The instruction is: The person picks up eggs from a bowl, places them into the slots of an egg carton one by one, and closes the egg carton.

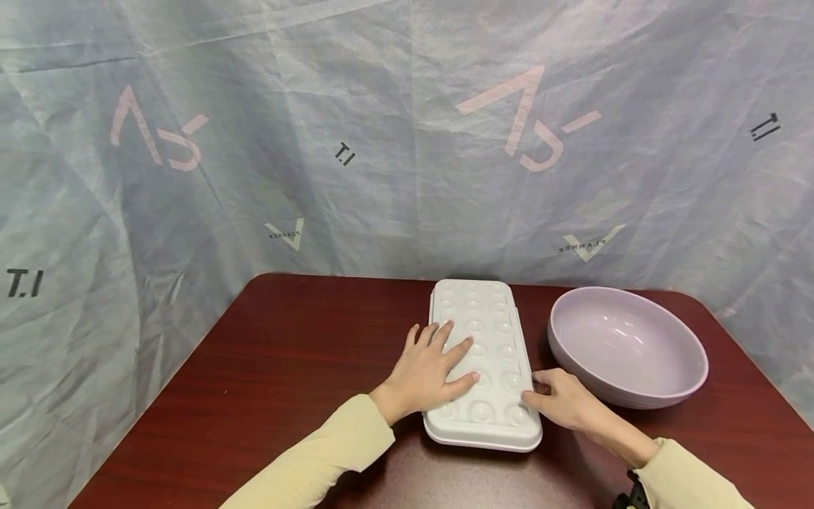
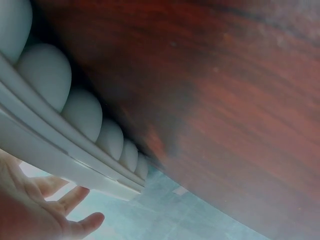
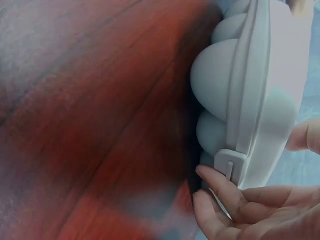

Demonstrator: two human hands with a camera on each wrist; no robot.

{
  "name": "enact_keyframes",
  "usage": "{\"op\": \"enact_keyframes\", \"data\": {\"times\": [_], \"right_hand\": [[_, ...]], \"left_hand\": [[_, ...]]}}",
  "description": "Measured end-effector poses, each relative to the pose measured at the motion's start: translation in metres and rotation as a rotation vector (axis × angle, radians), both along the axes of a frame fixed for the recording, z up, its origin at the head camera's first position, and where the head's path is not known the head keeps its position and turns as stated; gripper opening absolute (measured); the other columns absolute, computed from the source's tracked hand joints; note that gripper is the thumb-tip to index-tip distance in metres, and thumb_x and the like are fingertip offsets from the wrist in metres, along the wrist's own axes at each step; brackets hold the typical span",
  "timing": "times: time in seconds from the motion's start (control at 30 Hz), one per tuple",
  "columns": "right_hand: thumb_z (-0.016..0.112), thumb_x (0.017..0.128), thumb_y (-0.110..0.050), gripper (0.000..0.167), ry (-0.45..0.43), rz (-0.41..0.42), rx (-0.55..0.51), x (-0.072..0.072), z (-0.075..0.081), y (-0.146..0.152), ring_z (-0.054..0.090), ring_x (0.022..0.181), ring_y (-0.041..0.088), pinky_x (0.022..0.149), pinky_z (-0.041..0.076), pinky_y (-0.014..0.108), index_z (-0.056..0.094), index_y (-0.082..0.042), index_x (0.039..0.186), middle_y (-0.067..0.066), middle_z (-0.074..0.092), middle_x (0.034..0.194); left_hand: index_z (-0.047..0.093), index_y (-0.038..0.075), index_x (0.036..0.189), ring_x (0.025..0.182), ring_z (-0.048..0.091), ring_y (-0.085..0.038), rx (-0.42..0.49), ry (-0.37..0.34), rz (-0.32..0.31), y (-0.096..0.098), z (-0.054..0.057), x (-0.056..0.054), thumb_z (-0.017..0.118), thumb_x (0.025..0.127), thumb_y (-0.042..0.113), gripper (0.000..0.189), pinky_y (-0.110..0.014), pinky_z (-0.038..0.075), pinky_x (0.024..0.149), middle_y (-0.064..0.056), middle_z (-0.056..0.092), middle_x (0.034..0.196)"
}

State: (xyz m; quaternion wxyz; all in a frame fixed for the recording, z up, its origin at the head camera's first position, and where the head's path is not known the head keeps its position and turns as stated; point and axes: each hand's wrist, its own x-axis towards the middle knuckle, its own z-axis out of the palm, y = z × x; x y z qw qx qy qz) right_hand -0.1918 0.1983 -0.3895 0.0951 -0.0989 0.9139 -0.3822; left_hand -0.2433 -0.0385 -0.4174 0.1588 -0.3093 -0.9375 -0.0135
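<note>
A white plastic egg box point(image 1: 473, 325) lies lengthwise on the dark red table, its lid on and marked with rows of round dimples. Rounded cups point(image 2: 82, 115) bulge below its rim in the left wrist view. My left hand point(image 1: 429, 371) rests on top of the lid, fingers spread. At the box's near right side, my right hand point(image 1: 562, 399) pinches the edge, thumb over the lid and fingers below. The right wrist view shows those fingertips at a small side latch point(image 3: 231, 167). What is inside the box is hidden.
To the right of the box stands a wide lilac bowl point(image 1: 626, 346), close to my right hand. The wood-grain table point(image 1: 305, 339) extends to the left. Behind it hangs a grey printed sheet point(image 1: 381, 141).
</note>
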Motion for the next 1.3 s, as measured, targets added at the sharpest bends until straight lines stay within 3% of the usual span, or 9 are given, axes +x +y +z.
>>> {"op": "enact_keyframes", "data": {"times": [0.4, 0.63, 0.83, 0.97, 1.07, 1.2, 1.3], "right_hand": [[0.059, 0.082, -0.017, 0.039, -0.011, 0.025, 0.013, 0.0, 0.0, 0.005, 0.061, 0.076, 0.012, 0.065, 0.046, 0.026, 0.059, 0.01, 0.109, 0.007, 0.069, 0.084], [0.06, 0.084, -0.025, 0.05, 0.057, 0.047, 0.089, 0.001, 0.002, 0.01, 0.064, 0.084, 0.018, 0.069, 0.05, 0.032, 0.055, 0.014, 0.114, 0.012, 0.069, 0.09], [0.059, 0.085, -0.021, 0.031, 0.278, 0.051, 0.11, 0.005, 0.013, 0.017, 0.063, 0.079, 0.014, 0.067, 0.049, 0.029, 0.062, 0.003, 0.105, 0.002, 0.067, 0.086], [0.062, 0.084, -0.014, 0.027, 0.536, 0.04, 0.098, 0.007, 0.025, 0.03, 0.061, 0.088, 0.018, 0.076, 0.048, 0.025, 0.061, -0.001, 0.108, 0.005, 0.067, 0.096], [0.065, 0.079, -0.01, 0.033, 0.753, 0.04, 0.126, 0.005, 0.032, 0.046, 0.054, 0.099, 0.024, 0.089, 0.034, 0.018, 0.06, -0.003, 0.111, 0.008, 0.062, 0.107], [0.069, 0.074, -0.014, 0.048, 0.93, 0.037, 0.197, 0.001, 0.037, 0.072, 0.044, 0.106, 0.036, 0.094, 0.027, 0.039, 0.056, -0.001, 0.118, 0.017, 0.054, 0.116], [0.07, 0.074, -0.023, 0.06, 0.922, -0.028, 0.29, 0.003, 0.037, 0.092, 0.038, 0.115, 0.042, 0.084, 0.026, 0.058, 0.05, -0.008, 0.129, 0.018, 0.046, 0.13]], "left_hand": [[0.039, 0.032, 0.138, 0.13, 0.034, -0.031, -0.006, -0.005, 0.005, 0.003, 0.0, 0.0, 0.024, 0.087, 0.065, 0.062, -0.058, 0.025, 0.102, -0.009, 0.036, 0.144], [0.041, 0.031, 0.138, 0.132, 0.034, -0.03, -0.006, -0.053, 0.033, 0.004, 0.004, 0.003, 0.024, 0.091, 0.059, 0.057, -0.058, 0.024, 0.102, -0.009, 0.036, 0.145], [0.045, 0.028, 0.135, 0.129, 0.038, -0.029, 0.027, -0.094, 0.037, -0.005, 0.014, 0.002, 0.025, 0.094, 0.051, 0.051, -0.057, 0.027, 0.101, -0.009, 0.039, 0.143], [0.046, 0.025, 0.135, 0.127, 0.04, -0.031, 0.071, -0.079, 0.053, -0.023, 0.027, 0.001, 0.03, 0.094, 0.05, 0.051, -0.054, 0.029, 0.101, -0.01, 0.04, 0.142], [0.043, 0.024, 0.137, 0.128, 0.038, -0.034, 0.099, -0.056, 0.098, -0.042, 0.037, 0.001, 0.033, 0.093, 0.051, 0.053, -0.053, 0.028, 0.101, -0.009, 0.038, 0.143], [0.038, 0.023, 0.14, 0.13, 0.034, -0.036, 0.127, -0.004, 0.178, -0.073, 0.048, 0.002, 0.037, 0.091, 0.054, 0.058, -0.056, 0.025, 0.102, -0.009, 0.036, 0.145], [0.035, 0.023, 0.142, 0.131, 0.031, -0.037, 0.15, 0.043, 0.227, -0.099, 0.052, 0.004, 0.04, 0.089, 0.054, 0.061, -0.057, 0.022, 0.102, -0.011, 0.036, 0.144]]}}
